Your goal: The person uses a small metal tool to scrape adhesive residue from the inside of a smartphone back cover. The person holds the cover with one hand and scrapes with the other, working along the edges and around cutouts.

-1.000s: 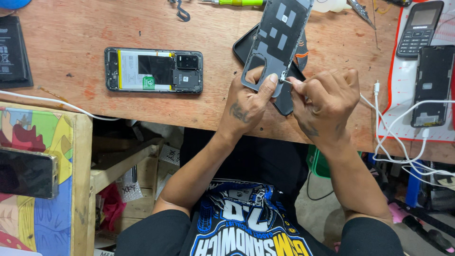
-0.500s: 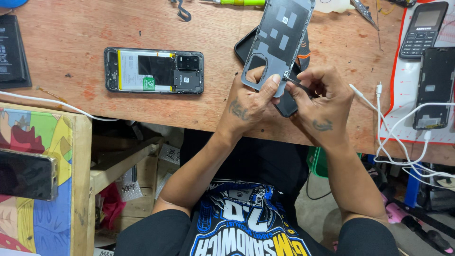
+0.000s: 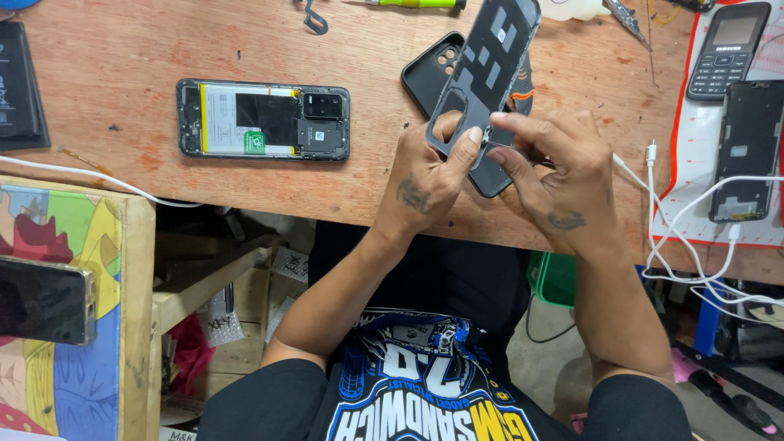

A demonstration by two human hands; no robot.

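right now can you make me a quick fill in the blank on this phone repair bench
1. The left hand grips a dark phone back ____.
2. The opened phone lies on the wooden table to the person's ____.
3. The keypad phone rests on a ____ mat.
4. The cables at the right are ____.

Missing words: cover; left; red; white

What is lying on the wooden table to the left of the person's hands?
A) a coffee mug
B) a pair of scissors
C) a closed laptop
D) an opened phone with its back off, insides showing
D: the opened phone lies flat on the wooden table, its insides bare, left of the left hand, which grips a dark back cover.
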